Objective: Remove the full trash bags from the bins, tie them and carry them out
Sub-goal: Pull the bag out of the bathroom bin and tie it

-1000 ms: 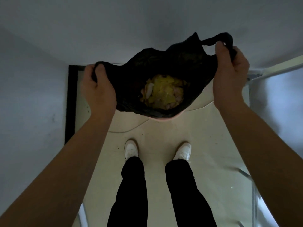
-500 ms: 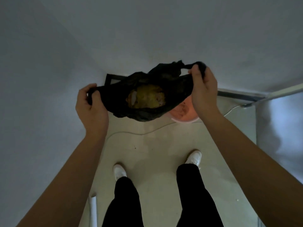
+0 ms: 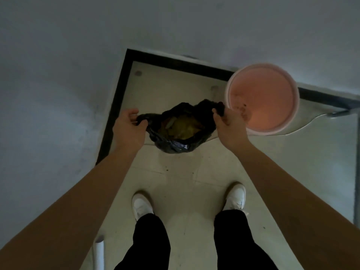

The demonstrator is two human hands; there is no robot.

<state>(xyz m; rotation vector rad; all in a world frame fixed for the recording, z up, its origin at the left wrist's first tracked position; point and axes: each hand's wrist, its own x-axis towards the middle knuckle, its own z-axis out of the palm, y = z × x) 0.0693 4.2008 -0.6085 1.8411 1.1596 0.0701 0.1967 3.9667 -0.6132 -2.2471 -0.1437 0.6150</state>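
Observation:
A black trash bag [image 3: 171,145] sits low over the floor in front of my feet, its mouth open on yellow and pale scraps. My left hand [image 3: 127,129] grips the bag's left handle, pulled out to the side. My right hand [image 3: 230,125] grips the bag's right edge, next to the pink round bin [image 3: 229,82]. The bin stands on the floor at the right, without a bag, with a few dark crumbs on its bottom.
Grey walls close in on the left and at the back, with a black skirting strip [image 3: 115,106] along them. A metal frame [image 3: 339,114] runs at the right. A white pipe [image 3: 98,250] stands by my left leg. My white shoes stand on the pale floor.
Both hands have lowered the bag away from my face towards the floor and to the left of the bin. The pink bin, earlier hidden under the bag, now shows fully.

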